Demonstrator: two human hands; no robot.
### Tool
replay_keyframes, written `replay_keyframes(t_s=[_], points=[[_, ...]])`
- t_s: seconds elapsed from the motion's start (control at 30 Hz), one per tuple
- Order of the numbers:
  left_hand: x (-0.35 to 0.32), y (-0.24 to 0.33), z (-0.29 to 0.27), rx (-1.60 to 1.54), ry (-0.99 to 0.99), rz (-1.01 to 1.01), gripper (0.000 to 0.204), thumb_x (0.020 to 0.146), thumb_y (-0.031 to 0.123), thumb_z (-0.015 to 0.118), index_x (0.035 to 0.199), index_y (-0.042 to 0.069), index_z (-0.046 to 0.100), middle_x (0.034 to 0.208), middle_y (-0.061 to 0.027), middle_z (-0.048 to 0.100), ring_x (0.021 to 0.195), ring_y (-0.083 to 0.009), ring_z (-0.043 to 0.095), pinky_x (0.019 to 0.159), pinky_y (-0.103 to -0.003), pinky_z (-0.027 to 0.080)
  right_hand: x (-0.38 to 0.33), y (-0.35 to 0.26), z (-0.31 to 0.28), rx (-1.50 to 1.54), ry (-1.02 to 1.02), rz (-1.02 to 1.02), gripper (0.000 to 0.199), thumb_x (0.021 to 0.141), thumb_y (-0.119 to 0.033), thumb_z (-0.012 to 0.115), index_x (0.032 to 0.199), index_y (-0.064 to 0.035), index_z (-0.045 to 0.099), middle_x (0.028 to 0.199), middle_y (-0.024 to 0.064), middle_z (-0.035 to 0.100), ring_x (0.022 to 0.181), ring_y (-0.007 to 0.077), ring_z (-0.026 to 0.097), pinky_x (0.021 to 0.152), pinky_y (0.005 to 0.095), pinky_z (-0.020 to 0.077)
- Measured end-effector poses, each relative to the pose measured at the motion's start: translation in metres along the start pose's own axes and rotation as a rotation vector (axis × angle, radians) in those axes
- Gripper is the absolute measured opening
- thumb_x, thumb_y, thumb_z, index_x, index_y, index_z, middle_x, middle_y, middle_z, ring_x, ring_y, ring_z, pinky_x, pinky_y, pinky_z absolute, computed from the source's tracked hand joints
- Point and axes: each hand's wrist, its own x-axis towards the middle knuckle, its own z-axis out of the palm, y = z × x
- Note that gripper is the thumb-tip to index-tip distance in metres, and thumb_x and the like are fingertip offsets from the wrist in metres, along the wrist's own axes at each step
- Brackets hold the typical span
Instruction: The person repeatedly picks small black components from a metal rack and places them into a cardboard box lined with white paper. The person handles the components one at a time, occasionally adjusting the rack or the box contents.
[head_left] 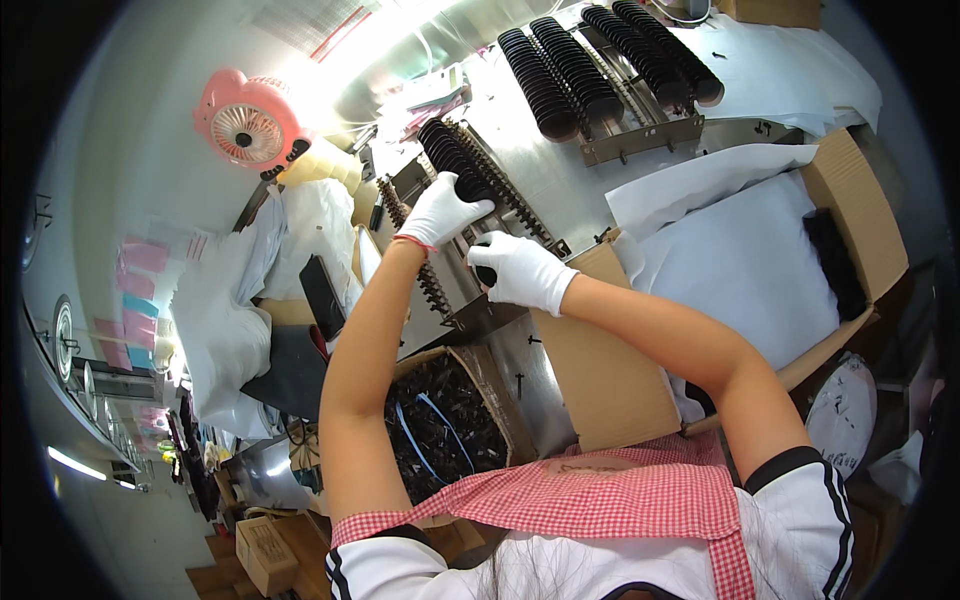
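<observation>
Both my hands wear white gloves and work at a metal rack [520, 228] with toothed, comb-like bars. A row of thin black round discs [452, 152] stands on edge in this rack. At the near end of that row, my left hand [440, 212] is closed around the last discs, its thumb pointing right. Just below and to the right, my right hand [525, 272] is closed on a black rounded disc [486, 268], partly hidden by its fingers. The fingertips of both hands are close together over the rack.
Further racks of black discs [570, 75] stand at the back right. An open cardboard box [590, 385] lined with white sheet lies to the right. Below my left forearm is a carton of black scraps [440, 430]. A pink fan [245, 125] and dark phone [322, 298] are at left.
</observation>
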Motion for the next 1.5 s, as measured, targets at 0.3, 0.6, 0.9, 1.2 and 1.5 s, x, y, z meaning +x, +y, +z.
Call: replay_keyframes(t_s=[0.3,0.6,0.9,1.2,1.5], points=[[0.02,0.021,0.025,0.064,-0.241,0.035,0.049,0.08,0.029,0.075,0.105,-0.009,0.056,0.092,-0.0264,0.064,0.089,-0.0334,0.065,0.08,-0.043,0.054,0.0,0.007,-0.013,0.033,-0.133,-0.067,0.047,0.073,-0.017,0.077,0.118,-0.0146,0.064,0.11,0.018,0.064,0.098,0.0357,0.066,0.087,0.0446,0.053],[-0.024,0.018,-0.011,0.316,-0.078,-0.19,0.034,0.088,0.026,0.055,0.111,0.0,0.052,0.095,-0.0294,0.068,0.092,-0.0445,0.067,0.083,-0.051,0.051,0.0,-0.001,-0.008,0.18,0.164,0.163,0.048,0.074,-0.016,0.078,0.119,-0.0131,0.063,0.113,0.0165,0.062,0.11,0.0349,0.06,0.095,0.042,0.0498],[-0.088,0.002,-0.03,0.328,-0.356,0.466,0.022,0.094,0.012,0.047,0.107,0.001,0.06,0.1,-0.0175,0.066,0.083,-0.0333,0.067,0.081,-0.039,0.054,0.009,-0.023,0.005,0.253,0.304,0.015,0.076,0.063,-0.021,0.087,0.129,-0.0099,0.051,0.128,0.0232,0.047,0.127,0.041,0.043,0.107,0.0421,0.0423],[0.032,-0.05,-0.031,-0.057,0.053,0.044,0.071,0.078,0.039,0.076,0.128,-0.006,0.053,0.117,-0.0253,0.061,0.109,-0.0331,0.061,0.098,-0.038,0.048,0.023,-0.006,0.003,0.076,0.17,0.12,0.043,0.068,-0.015,0.077,0.108,-0.0097,0.063,0.106,0.0183,0.061,0.108,0.0374,0.058,0.091,0.0416,0.0527],[0.076,-0.037,0.014,-0.075,-0.002,-0.025,0.064,0.076,0.041,0.078,0.108,-0.01,0.056,0.095,-0.0268,0.068,0.09,-0.0384,0.067,0.085,-0.041,0.053,0.019,0.009,-0.002,0.14,0.076,0.042,0.039,0.067,-0.011,0.074,0.105,-0.0098,0.064,0.102,0.0136,0.065,0.102,0.0337,0.062,0.09,0.0423,0.0517]])
